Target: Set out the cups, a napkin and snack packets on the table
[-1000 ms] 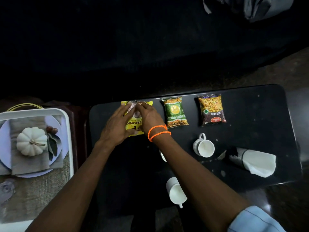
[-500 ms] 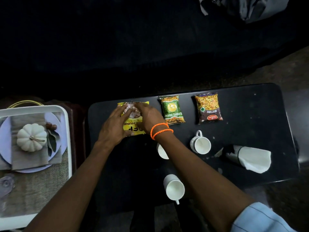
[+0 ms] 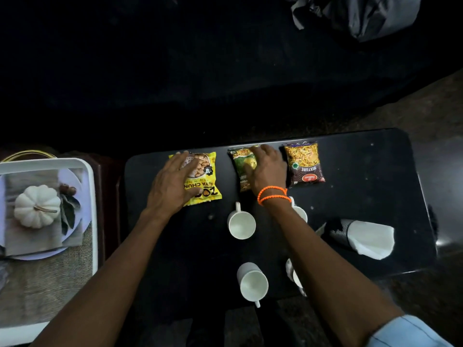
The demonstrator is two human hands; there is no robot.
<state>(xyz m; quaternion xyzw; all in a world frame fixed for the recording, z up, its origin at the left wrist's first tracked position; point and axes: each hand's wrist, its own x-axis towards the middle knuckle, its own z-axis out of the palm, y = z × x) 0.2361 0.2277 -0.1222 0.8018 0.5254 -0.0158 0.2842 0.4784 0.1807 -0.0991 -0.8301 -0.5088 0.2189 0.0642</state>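
Observation:
Three snack packets lie in a row at the far side of the black table (image 3: 363, 196): a yellow packet (image 3: 205, 181), a green packet (image 3: 241, 169) and a brown mixture packet (image 3: 304, 164). My left hand (image 3: 172, 184) rests flat on the yellow packet. My right hand (image 3: 268, 169), with orange bands at the wrist, lies on the green packet with fingers fairly straight. Three white cups stand nearer me: one in the middle (image 3: 241, 222), one at the front (image 3: 251, 283), one partly hidden behind my right wrist (image 3: 300, 212). A white napkin (image 3: 370, 239) in a dark holder lies at the right.
A white tray (image 3: 90, 196) on a side stand at the left holds a plate, a cloth and a small white pumpkin (image 3: 36, 206). A grey bundle (image 3: 358, 13) lies far back at the right. The surroundings are dark.
My right hand has left the yellow packet and moved right onto the green packet. My left hand stays on the yellow packet, which now shows more of its face.

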